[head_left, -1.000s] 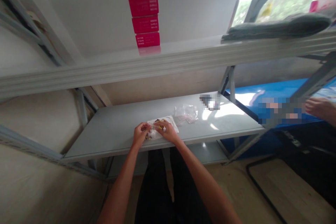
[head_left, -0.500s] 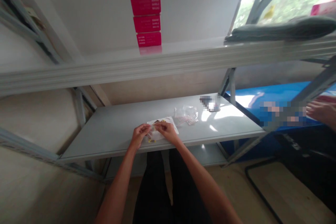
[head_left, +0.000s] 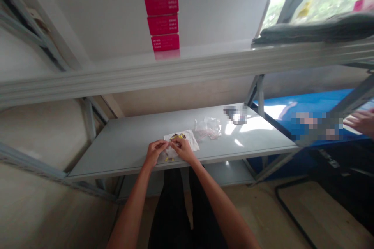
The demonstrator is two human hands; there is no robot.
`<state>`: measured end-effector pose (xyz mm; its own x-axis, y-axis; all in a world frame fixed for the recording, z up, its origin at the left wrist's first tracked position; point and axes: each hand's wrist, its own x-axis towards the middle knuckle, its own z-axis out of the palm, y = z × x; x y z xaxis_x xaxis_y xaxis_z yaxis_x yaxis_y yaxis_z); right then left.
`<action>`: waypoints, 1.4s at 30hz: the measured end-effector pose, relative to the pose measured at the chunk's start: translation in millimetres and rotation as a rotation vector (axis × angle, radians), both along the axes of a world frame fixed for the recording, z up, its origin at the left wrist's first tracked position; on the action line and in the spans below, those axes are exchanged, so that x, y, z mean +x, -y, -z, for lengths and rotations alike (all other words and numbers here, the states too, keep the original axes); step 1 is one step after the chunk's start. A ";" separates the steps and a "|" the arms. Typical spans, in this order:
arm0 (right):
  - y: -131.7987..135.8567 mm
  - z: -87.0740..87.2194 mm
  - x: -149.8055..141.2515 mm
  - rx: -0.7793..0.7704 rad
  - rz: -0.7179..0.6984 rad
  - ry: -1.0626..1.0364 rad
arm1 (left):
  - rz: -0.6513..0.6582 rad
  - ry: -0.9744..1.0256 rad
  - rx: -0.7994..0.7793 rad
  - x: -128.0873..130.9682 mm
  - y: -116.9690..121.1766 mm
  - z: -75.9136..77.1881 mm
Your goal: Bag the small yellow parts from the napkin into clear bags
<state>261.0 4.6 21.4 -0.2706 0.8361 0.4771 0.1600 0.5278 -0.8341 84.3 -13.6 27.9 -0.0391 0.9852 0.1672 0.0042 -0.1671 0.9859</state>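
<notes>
My left hand [head_left: 156, 150] is closed in a pinch at the top of a small clear plastic bag [head_left: 165, 155]. Close beside it, the fingertips of my right hand [head_left: 183, 149] also pinch the bag's upper edge. A few small yellow pieces [head_left: 170, 159] show at the bottom of the bag. Just beyond my hands lies a white sheet or flat pouch [head_left: 191, 139], bearing a small heap of yellow and dark pieces [head_left: 179, 136]. Their exact kind is too small to tell. Crumpled clear plastic bags [head_left: 208, 127] rest to the right of the sheet.
Above the grey worktop [head_left: 122, 140] runs an upper shelf [head_left: 122, 85] with a stack of red boxes [head_left: 162, 4] and a dark flat bundle [head_left: 300, 33]. A blurred-out object [head_left: 235, 114] lies at the back right. Another person's hand [head_left: 362, 122] is over a blue table [head_left: 280, 105].
My right hand has shifted slightly down and left, nearer to my left fingertips. More of the yellow and dark heap behind it now shows.
</notes>
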 end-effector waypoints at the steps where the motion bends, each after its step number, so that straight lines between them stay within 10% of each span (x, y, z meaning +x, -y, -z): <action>1: 0.2 -0.1 0.2 0.007 0.001 0.012 | -0.006 -0.005 0.001 0.4 0.7 -0.5; 42: 5.1 -2.8 1.2 0.014 0.002 0.090 | -0.014 -0.011 -0.037 1.9 1.0 -1.9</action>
<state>262.2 -0.5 24.2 -0.3114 0.8298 0.4631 0.2345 0.5393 -0.8088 86.2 -14.6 29.8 -0.0509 0.9900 0.1315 0.0171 -0.1307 0.9913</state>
